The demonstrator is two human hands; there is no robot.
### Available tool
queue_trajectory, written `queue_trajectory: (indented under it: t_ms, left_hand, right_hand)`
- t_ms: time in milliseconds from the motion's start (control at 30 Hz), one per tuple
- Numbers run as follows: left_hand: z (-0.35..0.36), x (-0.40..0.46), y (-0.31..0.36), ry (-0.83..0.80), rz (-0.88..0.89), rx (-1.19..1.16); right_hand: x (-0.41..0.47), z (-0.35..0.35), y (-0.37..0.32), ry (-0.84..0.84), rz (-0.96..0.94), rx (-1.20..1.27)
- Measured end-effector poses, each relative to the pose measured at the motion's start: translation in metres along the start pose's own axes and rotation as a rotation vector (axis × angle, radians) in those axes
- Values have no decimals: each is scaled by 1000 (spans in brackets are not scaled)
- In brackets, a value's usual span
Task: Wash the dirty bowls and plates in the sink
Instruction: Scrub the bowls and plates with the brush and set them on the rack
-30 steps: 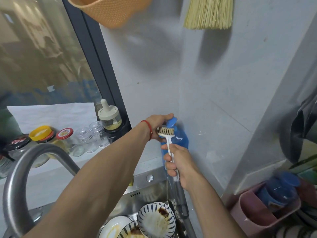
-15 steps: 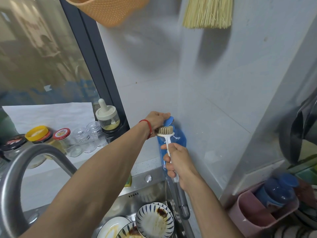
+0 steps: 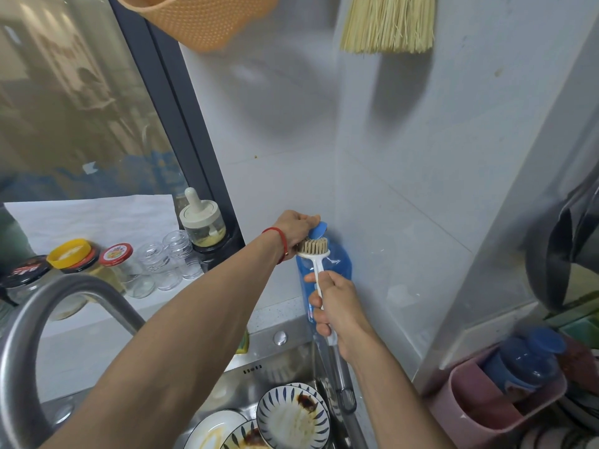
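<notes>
Head view: brush (image 3: pixel 313 254) against blue bottle (image 3: pixel 337 264)

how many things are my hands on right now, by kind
white-handled bristle scrub brush: 1, held in the right hand
blue plastic bottle: 1, top gripped by the left hand
total: 2
</notes>
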State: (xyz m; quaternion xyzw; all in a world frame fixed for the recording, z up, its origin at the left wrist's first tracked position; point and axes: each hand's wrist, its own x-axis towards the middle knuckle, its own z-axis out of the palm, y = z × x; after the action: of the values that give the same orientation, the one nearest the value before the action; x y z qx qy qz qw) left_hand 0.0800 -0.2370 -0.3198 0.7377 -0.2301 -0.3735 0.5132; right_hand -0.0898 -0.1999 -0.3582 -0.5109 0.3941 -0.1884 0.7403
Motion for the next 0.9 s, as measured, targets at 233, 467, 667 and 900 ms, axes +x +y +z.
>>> queue_trajectory:
  t_ms: [233, 467, 667, 900]
  left_hand:
    - [1, 2, -2, 31, 11, 62]
    - [4, -7, 6, 5, -66, -7]
    - [6, -8, -1, 32, 27, 21]
    - [5, -4, -11, 69, 100, 21]
  right_hand:
    - [3, -1, 1, -5, 1, -2]
    - [2, -2, 3, -7, 14, 7]
    - [4, 1, 6, 14, 5, -2]
    - [10, 0, 7, 33, -43, -47]
